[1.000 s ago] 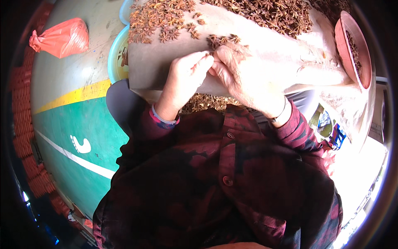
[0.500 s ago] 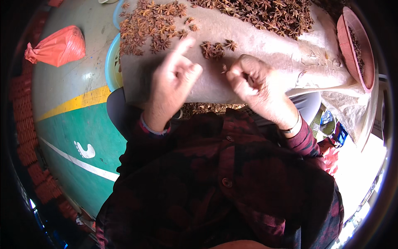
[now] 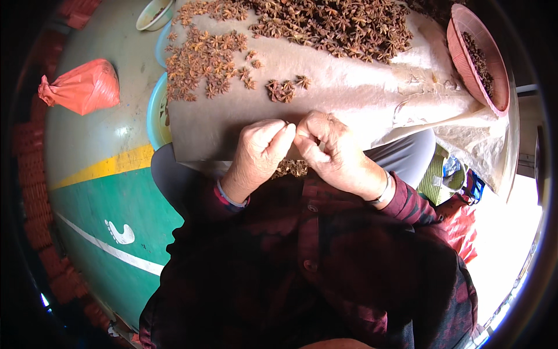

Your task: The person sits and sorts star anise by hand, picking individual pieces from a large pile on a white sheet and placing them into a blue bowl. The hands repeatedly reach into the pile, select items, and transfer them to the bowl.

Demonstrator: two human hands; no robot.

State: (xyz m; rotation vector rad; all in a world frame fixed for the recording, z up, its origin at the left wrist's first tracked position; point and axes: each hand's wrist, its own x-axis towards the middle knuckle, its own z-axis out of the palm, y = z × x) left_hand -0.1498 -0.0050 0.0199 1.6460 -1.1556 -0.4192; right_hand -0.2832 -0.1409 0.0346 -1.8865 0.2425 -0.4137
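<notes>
Near the front edge of a pale sheet-covered work surface, my left hand and my right hand meet with curled fingers, thumbs and fingertips pinched close together. Whatever small thing is between them is hidden or too small to name. Just beyond them lies a small cluster of brown star anise. A looser spread of lighter star anise is at the back left, and a dense, darker pile covers the back middle.
A pink basket with dark pieces stands at the right. Turquoise basins sit left of the surface, with a pale bowl farther back. A red sack lies on the floor. A green container is by my right knee.
Half a second ago my hands were apart, the left index finger extended. Now they have come back together in a pinch. The table and piles appear lower in the view.
</notes>
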